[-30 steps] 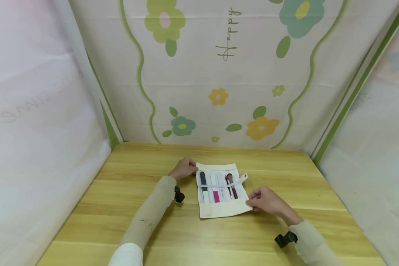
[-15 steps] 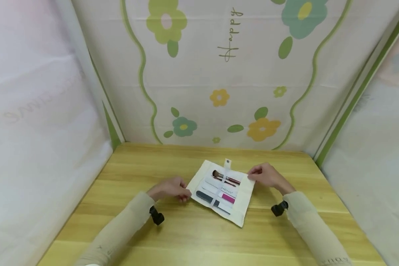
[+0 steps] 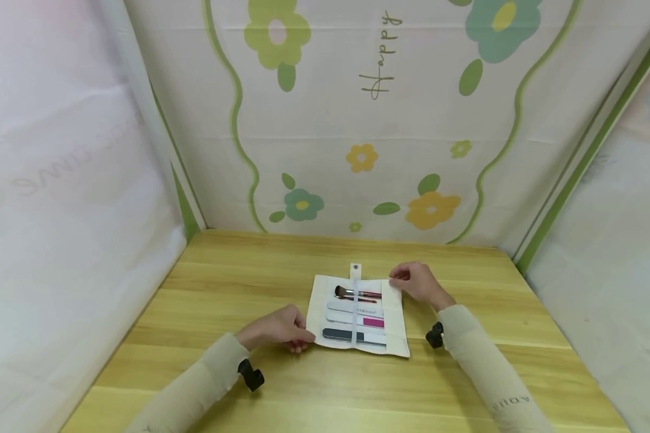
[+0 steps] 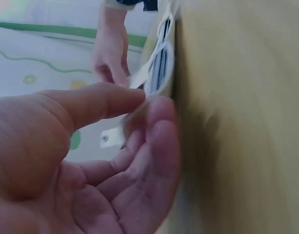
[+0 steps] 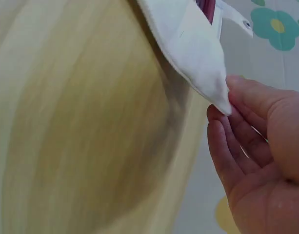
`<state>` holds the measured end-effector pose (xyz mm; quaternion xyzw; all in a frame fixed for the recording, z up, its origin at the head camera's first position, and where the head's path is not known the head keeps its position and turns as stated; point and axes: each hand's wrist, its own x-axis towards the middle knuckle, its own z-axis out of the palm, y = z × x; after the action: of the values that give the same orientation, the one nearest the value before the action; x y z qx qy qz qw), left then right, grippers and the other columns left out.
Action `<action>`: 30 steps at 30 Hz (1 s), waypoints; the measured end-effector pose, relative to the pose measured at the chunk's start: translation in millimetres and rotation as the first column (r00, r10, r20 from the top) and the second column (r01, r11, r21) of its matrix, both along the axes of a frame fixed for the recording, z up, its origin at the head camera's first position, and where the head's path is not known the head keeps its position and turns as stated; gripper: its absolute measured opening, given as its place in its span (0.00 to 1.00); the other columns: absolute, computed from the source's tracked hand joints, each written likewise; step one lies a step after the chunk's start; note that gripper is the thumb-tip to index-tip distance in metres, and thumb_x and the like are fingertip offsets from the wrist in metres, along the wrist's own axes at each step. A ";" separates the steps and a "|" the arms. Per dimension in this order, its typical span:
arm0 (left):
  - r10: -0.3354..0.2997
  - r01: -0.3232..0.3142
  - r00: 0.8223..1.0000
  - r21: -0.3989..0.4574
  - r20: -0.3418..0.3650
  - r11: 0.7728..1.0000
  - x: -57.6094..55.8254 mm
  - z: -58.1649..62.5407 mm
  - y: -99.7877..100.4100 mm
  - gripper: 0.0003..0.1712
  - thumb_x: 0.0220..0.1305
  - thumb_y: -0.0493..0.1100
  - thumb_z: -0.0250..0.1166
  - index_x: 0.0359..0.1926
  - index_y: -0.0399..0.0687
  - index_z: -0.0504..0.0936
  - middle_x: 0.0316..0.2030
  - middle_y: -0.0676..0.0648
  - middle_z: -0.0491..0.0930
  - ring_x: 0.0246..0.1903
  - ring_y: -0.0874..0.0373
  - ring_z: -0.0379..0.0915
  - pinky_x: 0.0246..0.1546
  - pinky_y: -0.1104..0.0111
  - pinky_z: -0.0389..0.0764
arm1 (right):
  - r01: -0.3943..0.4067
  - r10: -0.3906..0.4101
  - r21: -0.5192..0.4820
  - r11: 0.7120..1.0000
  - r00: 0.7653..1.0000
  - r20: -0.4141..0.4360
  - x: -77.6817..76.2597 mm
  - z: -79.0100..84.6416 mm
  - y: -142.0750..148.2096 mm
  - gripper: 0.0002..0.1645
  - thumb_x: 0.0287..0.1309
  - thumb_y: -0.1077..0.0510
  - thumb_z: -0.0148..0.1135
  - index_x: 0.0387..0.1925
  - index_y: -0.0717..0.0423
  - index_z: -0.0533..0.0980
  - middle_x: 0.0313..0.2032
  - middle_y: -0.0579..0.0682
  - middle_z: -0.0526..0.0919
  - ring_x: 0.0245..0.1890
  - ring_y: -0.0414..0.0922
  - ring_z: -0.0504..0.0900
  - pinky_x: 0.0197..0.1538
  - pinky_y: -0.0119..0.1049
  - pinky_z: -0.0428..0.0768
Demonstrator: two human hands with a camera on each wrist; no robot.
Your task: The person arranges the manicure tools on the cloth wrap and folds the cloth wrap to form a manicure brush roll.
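Note:
An off-white cloth tool roll lies unfolded over the table, its snap tab pointing to the far side. Under its elastic band sit a makeup brush, a thin red-handled tool, a pale file with a pink end and a dark nail file. My left hand pinches the near left corner between thumb and fingers, close up in the left wrist view. With thumb and fingertips my right hand holds the far right corner, which droops to a point in the right wrist view.
The wooden table runs back to a white, flower-printed cloth wall. Side sheets rise at left and right. A black wrist camera is strapped to each forearm.
The tool roll has turned about a quarter turn counterclockwise, its tab swinging from the right to the far side. My left hand came nearer; my right hand moved farther away.

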<state>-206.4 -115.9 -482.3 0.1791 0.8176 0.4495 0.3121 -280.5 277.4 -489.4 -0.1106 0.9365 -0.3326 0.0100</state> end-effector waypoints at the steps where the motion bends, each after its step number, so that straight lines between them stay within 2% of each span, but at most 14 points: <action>1: -0.018 0.018 0.999 -0.016 -0.049 1.000 0.1 1.5 -2.5 0.15 0.67 0.44 0.73 0.26 0.39 0.85 0.22 0.47 0.86 0.21 0.60 0.80 0.25 0.70 0.81 | -0.008 0.008 0.019 1.000 1.000 0.000 3.3 1.5 0.5 0.11 0.68 0.58 0.71 0.48 0.60 0.87 0.42 0.54 0.90 0.41 0.46 0.86 0.46 0.42 0.86; 3: -0.066 0.055 0.981 -0.066 -0.180 0.996 -0.4 4.0 -7.9 0.12 0.68 0.44 0.73 0.29 0.43 0.85 0.25 0.49 0.85 0.23 0.60 0.79 0.27 0.69 0.81 | -0.034 0.036 0.076 0.996 0.999 -0.019 12.7 6.3 1.7 0.16 0.68 0.57 0.71 0.52 0.62 0.85 0.46 0.56 0.90 0.46 0.49 0.87 0.51 0.46 0.87; 4: -0.097 0.075 0.963 -0.096 -0.251 0.993 -1.0 5.2 -9.9 0.10 0.68 0.44 0.73 0.31 0.44 0.84 0.26 0.50 0.85 0.25 0.61 0.78 0.28 0.69 0.80 | -0.058 0.062 0.109 0.992 0.997 -0.039 19.2 9.9 2.5 0.19 0.68 0.57 0.71 0.55 0.64 0.84 0.49 0.58 0.89 0.48 0.52 0.87 0.53 0.48 0.87; 7: -0.200 0.130 0.880 -0.185 -0.431 0.974 -3.3 7.3 -12.8 0.07 0.69 0.43 0.72 0.39 0.47 0.82 0.32 0.53 0.82 0.32 0.61 0.76 0.35 0.70 0.80 | -0.128 0.158 0.221 0.967 0.980 -0.124 43.7 21.0 5.0 0.26 0.65 0.57 0.73 0.60 0.67 0.81 0.55 0.61 0.88 0.55 0.58 0.87 0.58 0.53 0.85; 9: -0.283 0.174 0.808 -0.250 -0.517 0.953 -4.4 6.8 -12.5 0.09 0.69 0.42 0.72 0.45 0.46 0.82 0.37 0.53 0.81 0.36 0.61 0.74 0.40 0.70 0.80 | -0.186 0.246 0.289 0.939 0.951 -0.189 61.4 26.1 6.8 0.28 0.63 0.57 0.75 0.60 0.68 0.80 0.56 0.63 0.87 0.57 0.59 0.87 0.59 0.54 0.85; 11: -0.363 0.216 0.740 -0.311 -0.566 0.925 -4.8 4.8 -10.8 0.13 0.68 0.43 0.73 0.49 0.46 0.83 0.42 0.52 0.81 0.40 0.61 0.74 0.45 0.70 0.80 | -0.236 0.326 0.343 0.909 0.915 -0.236 79.4 29.1 8.0 0.28 0.61 0.57 0.77 0.59 0.68 0.81 0.56 0.62 0.87 0.57 0.59 0.87 0.58 0.52 0.86; 14: -0.457 0.251 0.649 -0.395 -0.609 0.884 -4.1 0.1 -7.3 0.16 0.67 0.45 0.74 0.53 0.48 0.83 0.46 0.53 0.81 0.41 0.63 0.71 0.46 0.72 0.78 | -0.302 0.416 0.384 0.873 0.872 -0.260 103.4 29.0 7.2 0.27 0.60 0.57 0.78 0.57 0.66 0.82 0.54 0.60 0.89 0.54 0.56 0.88 0.56 0.50 0.87; 15: -0.478 0.256 0.624 -0.416 -0.619 0.873 -4.0 -1.3 -5.9 0.16 0.67 0.46 0.74 0.52 0.48 0.83 0.46 0.53 0.81 0.39 0.64 0.70 0.44 0.73 0.77 | -0.318 0.434 0.392 0.863 0.864 -0.255 110.1 27.9 6.1 0.27 0.60 0.56 0.78 0.57 0.65 0.82 0.53 0.59 0.89 0.54 0.55 0.89 0.56 0.50 0.87; 17: -0.504 0.256 0.592 -0.447 -0.629 0.857 -3.0 -2.6 -4.4 0.15 0.67 0.47 0.74 0.51 0.50 0.83 0.42 0.53 0.80 0.37 0.65 0.67 0.41 0.74 0.74 | -0.339 0.449 0.400 0.851 0.866 -0.220 121.8 24.4 2.2 0.27 0.61 0.53 0.77 0.57 0.63 0.82 0.54 0.57 0.88 0.54 0.55 0.88 0.57 0.51 0.86; 20: -0.510 0.256 0.581 -0.452 -0.634 0.854 -2.4 -2.6 -3.8 0.11 0.67 0.45 0.74 0.46 0.50 0.83 0.37 0.53 0.78 0.33 0.65 0.65 0.36 0.74 0.71 | -0.351 0.441 0.411 0.841 0.885 -0.147 132.7 17.0 -4.6 0.28 0.63 0.50 0.75 0.59 0.61 0.82 0.57 0.56 0.87 0.57 0.55 0.86 0.59 0.52 0.85; 23: -0.499 0.268 0.584 -0.428 -0.640 0.863 -2.5 -1.5 -4.6 0.06 0.68 0.43 0.71 0.43 0.50 0.83 0.35 0.54 0.78 0.32 0.66 0.66 0.36 0.75 0.73 | -0.352 0.422 0.418 0.837 0.902 -0.086 136.7 9.4 -10.0 0.28 0.64 0.49 0.75 0.60 0.60 0.81 0.58 0.56 0.86 0.58 0.54 0.85 0.61 0.51 0.84; 27: -0.474 0.295 0.592 -0.372 -0.652 0.880 -4.7 -1.2 -5.4 0.02 0.73 0.41 0.67 0.42 0.49 0.87 0.37 0.55 0.83 0.35 0.66 0.72 0.42 0.75 0.79 | -0.353 0.418 0.424 0.834 0.906 -0.068 136.9 4.6 -12.1 0.25 0.65 0.52 0.74 0.59 0.59 0.82 0.57 0.54 0.87 0.57 0.52 0.85 0.60 0.49 0.85; 28: -0.465 0.299 0.598 -0.356 -0.654 0.885 -5.6 -1.3 -5.5 0.04 0.74 0.40 0.66 0.42 0.49 0.87 0.38 0.55 0.84 0.35 0.67 0.73 0.43 0.74 0.80 | -0.355 0.420 0.420 0.835 0.905 -0.069 136.3 4.7 -11.7 0.24 0.65 0.53 0.74 0.58 0.59 0.82 0.57 0.54 0.87 0.57 0.51 0.86 0.60 0.49 0.85; 30: -0.435 0.294 0.623 -0.320 -0.651 0.901 -7.5 -0.7 -6.3 0.05 0.76 0.40 0.65 0.43 0.49 0.88 0.38 0.55 0.84 0.35 0.67 0.74 0.43 0.73 0.80 | -0.361 0.427 0.404 0.841 0.900 -0.084 134.6 6.0 -10.1 0.22 0.65 0.54 0.73 0.57 0.58 0.83 0.55 0.53 0.88 0.56 0.51 0.87 0.59 0.48 0.86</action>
<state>-213.9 -122.2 -483.0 0.4707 0.8571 0.1957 0.0736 -145.8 267.3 -483.3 -0.3251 0.9371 -0.1254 0.0192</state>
